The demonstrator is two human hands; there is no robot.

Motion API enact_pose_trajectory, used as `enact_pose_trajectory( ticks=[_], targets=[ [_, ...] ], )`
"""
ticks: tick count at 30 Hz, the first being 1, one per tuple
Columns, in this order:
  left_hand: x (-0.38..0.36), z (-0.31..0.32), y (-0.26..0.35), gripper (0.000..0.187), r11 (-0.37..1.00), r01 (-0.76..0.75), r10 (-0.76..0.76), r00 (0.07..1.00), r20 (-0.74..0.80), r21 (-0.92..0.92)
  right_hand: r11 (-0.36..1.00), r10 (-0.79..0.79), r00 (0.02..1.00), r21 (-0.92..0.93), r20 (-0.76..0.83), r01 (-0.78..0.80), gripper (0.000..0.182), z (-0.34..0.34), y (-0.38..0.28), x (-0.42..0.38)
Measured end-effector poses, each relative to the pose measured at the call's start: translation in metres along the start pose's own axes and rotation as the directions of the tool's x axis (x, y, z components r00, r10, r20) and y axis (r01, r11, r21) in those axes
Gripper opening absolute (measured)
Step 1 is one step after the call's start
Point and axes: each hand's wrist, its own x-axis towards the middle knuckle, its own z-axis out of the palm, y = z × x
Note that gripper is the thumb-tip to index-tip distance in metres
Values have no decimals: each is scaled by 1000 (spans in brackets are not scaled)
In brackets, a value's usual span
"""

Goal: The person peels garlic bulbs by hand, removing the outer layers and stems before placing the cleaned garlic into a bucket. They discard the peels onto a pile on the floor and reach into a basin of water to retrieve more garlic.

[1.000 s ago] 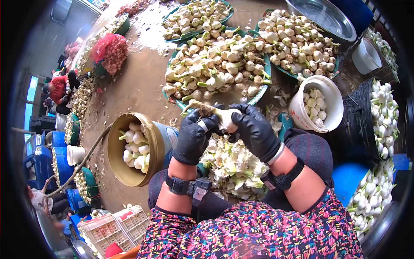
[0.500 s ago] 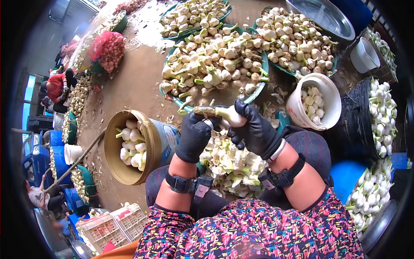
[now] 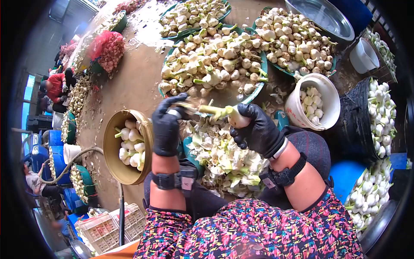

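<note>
My right hand (image 3: 258, 131), in a black glove, is closed around a garlic bulb (image 3: 238, 118) whose pale green stem points left. My left hand (image 3: 167, 125), also gloved, pinches a brownish strip of garlic skin (image 3: 186, 105) at the stem's far end; motion blurs this strip. A white band shows on a left finger. Below both hands lies a heap of pale peeled skins and leaves (image 3: 230, 162). Beyond them stands a wide green-rimmed tub (image 3: 261, 86) piled with unpeeled garlic bulbs (image 3: 215, 56).
A tan bucket (image 3: 111, 162) with whole bulbs stands left; a white bucket (image 3: 294, 103) with peeled garlic stands right. A black basket (image 3: 351, 112) of white bulbs is farther right. Another person (image 3: 56, 86) in red sits far left. A hose (image 3: 121, 211) runs along the left.
My left hand has moved left, away from the bulb, drawing brown skin off and baring the green stem. My right hand keeps the bulb. The hose at left has shifted.
</note>
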Motion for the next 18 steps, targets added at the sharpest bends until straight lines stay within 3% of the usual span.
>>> enact_pose_trajectory(
  ticks=[1,3,4,5,6,7,9,11,12,13,14,16,17,18],
  targets=[
    [3,-9,0,24,999,9,-12,996,-84,-31,1000,-2,1000,-1,-1,2,36,2,-2,-1],
    [3,-11,-4,20,999,43,-40,995,-93,31,994,-24,999,104,-35,28,36,8,-5,-2],
    [-1,-9,-15,18,924,16,-51,995,83,381,989,3,1000,151,9,-5,34,6,-5,-2],
    [-5,-7,-26,15,736,-74,-123,963,240,673,988,2,1000,151,11,-3,34,8,-5,-2],
    [-6,0,-34,9,666,-335,79,920,384,666,987,-67,997,142,-37,72,34,13,-4,-3],
    [-7,6,-40,18,542,-571,258,811,525,617,980,-137,987,130,-86,147,34,16,-4,-4],
    [-13,18,-31,15,593,-558,230,809,541,581,981,-161,984,99,-75,168,34,8,0,1],
    [-18,38,-10,17,928,-216,124,948,295,305,981,-178,982,63,-64,182,35,5,2,1],
    [-14,31,-6,22,928,-100,-33,938,345,359,976,-217,974,-5,-60,217,35,4,3,0],
    [-15,33,-5,22,928,-100,-31,939,343,359,965,-256,965,-73,-52,252,35,4,2,0],
    [-17,37,-1,22,989,57,-94,951,293,133,949,-299,954,-99,1,298,35,2,3,2],
    [-20,46,8,25,887,285,-182,939,293,-364,942,-305,952,-150,-16,299,33,12,-1,0],
    [-15,39,3,25,887,287,-184,939,291,-363,933,-310,950,-202,-33,297,31,15,-1,0],
    [-5,29,-1,26,944,-324,282,895,345,69,938,-304,952,-182,-31,294,30,16,0,0]
  ],
)
